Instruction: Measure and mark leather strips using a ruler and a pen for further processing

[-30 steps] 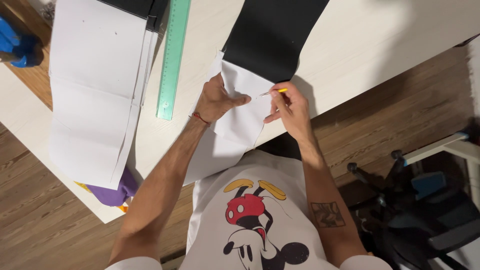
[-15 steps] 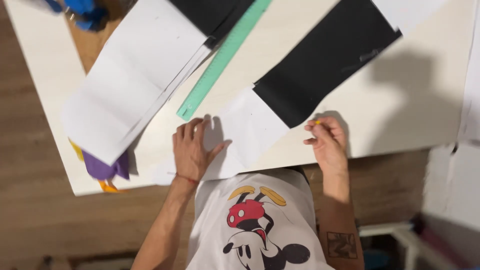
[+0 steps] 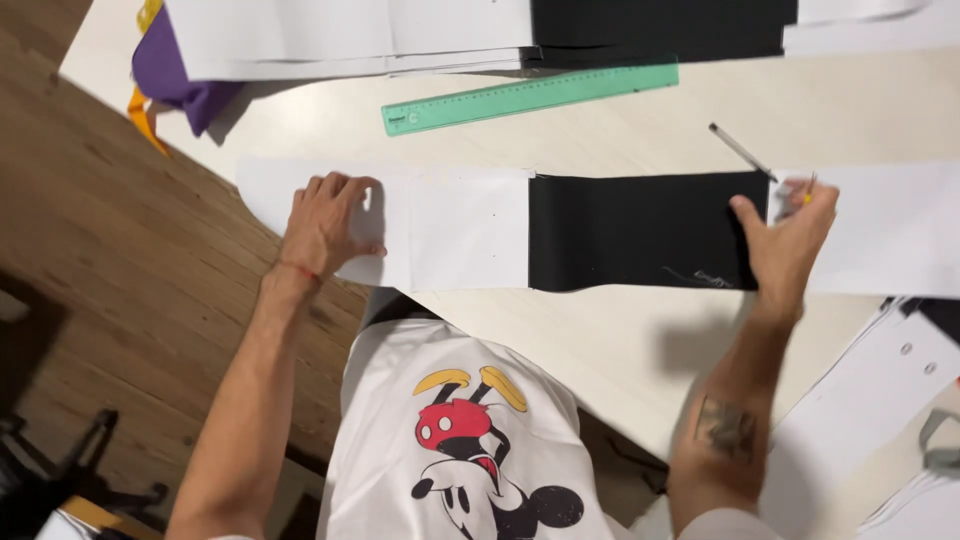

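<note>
2 hands pin our long paper strip (image 3: pixel 470 228) flat on the table (image 3: pixel 600 330): left hand (image 3: pixel 325 225) spread open at 9 o'clock, right hand (image 3: pixel 790 240) at 3 o'clock, fingers closed on a pencil (image 3: pixel 808 188).

No packages, signs or screens that we can see on the worktop (image 3: pixel 620 340). Only marking noted: a small dark printed label at the left end of the green ruler (image 3: pixel 530 97), too small to make out.

Left hand (image 3: pixel 328 222) flat, fingers spread; right hand (image 3: pixel 787 235) pinching (arms wide apart).
</note>
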